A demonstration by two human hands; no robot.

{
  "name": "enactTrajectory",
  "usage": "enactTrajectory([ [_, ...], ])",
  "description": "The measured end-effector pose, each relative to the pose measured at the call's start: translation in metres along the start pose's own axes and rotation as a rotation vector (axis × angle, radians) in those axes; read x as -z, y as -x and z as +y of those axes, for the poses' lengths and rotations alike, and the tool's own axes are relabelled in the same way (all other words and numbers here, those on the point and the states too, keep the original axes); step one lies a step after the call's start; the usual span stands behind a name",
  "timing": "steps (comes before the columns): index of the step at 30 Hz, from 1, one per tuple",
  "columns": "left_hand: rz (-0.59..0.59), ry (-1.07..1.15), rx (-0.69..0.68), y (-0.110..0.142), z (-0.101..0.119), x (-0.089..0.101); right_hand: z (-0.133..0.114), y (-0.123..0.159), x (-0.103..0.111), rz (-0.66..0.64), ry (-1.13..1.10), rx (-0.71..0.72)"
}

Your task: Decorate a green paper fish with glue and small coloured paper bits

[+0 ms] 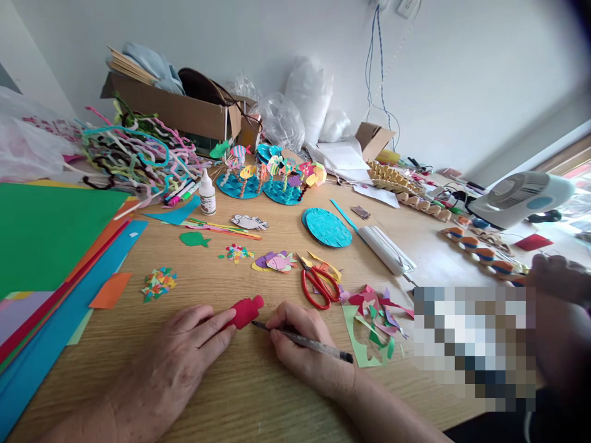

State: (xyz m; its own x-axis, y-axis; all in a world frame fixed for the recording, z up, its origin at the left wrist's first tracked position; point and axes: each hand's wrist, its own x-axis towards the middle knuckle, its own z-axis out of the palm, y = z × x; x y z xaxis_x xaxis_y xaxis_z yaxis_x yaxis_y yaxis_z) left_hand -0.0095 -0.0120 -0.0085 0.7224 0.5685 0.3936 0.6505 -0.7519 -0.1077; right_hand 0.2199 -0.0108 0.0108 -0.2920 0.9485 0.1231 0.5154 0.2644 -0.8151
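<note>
My left hand [178, 351] lies flat on the wooden table [231, 394], its fingertips pressing down a small red paper fish shape [245, 311]. My right hand [302, 344] is closed round a pen [318, 347], whose tip touches the table just beside the red shape. Red-handled scissors [318, 286] lie just beyond my right hand. A purple and pink paper fish [276, 261] and piles of paper scraps [373, 317] lie close by.
Stacked coloured paper sheets [41, 246] cover the left. Pipe cleaners [133, 154], a glue bottle [207, 192], blue discs with fish [261, 178], a cardboard box [184, 111] and a fan [521, 197] stand further back. Another person's hand [558, 277] is at the right edge.
</note>
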Motion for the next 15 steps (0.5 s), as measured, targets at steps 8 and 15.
enactTrajectory([
  [8, -0.038, 0.108, 0.030, 0.005, -0.002, -0.004, 0.001, 0.000, -0.003, -0.019, 0.014, 0.024],
  [15, -0.092, 0.146, 0.029, 0.012, -0.005, -0.007, 0.002, 0.000, -0.003, -0.036, 0.028, 0.010],
])
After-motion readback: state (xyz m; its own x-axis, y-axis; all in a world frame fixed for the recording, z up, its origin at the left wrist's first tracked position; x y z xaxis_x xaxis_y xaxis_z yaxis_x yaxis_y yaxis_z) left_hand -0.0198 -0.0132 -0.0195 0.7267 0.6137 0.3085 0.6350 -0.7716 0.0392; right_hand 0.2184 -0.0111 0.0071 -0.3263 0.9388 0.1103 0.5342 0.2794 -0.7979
